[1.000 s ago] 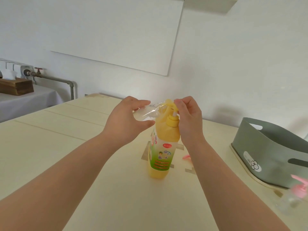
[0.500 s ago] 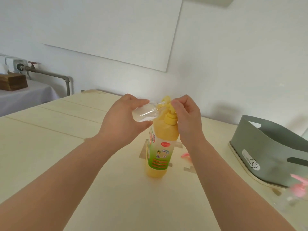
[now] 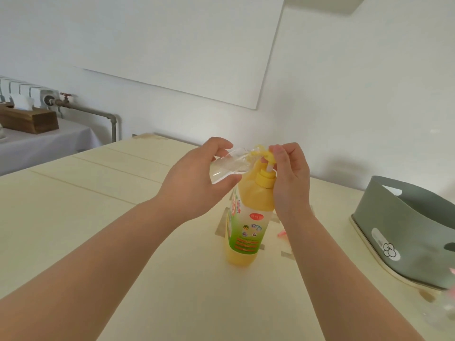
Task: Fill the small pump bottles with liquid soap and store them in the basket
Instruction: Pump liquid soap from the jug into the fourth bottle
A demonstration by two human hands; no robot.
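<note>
A tall yellow soap bottle (image 3: 246, 230) with a green label stands upright on the pale table (image 3: 98, 217). My left hand (image 3: 197, 188) holds a small clear bottle (image 3: 229, 166) tilted on its side, its mouth at the yellow pump nozzle. My right hand (image 3: 290, 183) rests on the pump head (image 3: 267, 156), whose white stem shows raised above the yellow collar. A pink pump cap (image 3: 282, 234) lies on the table behind my right wrist. The grey-green basket (image 3: 403, 232) stands at the right.
Another small clear bottle with a pink pump (image 3: 450, 291) is blurred at the right edge, in front of the basket. A side table with a wooden box (image 3: 29, 119) and a wall pipe (image 3: 98, 114) lie at the far left.
The pump head has risen, so its white stem now shows. Both hands keep their hold on the small bottle and the pump. The view has shifted slightly.
</note>
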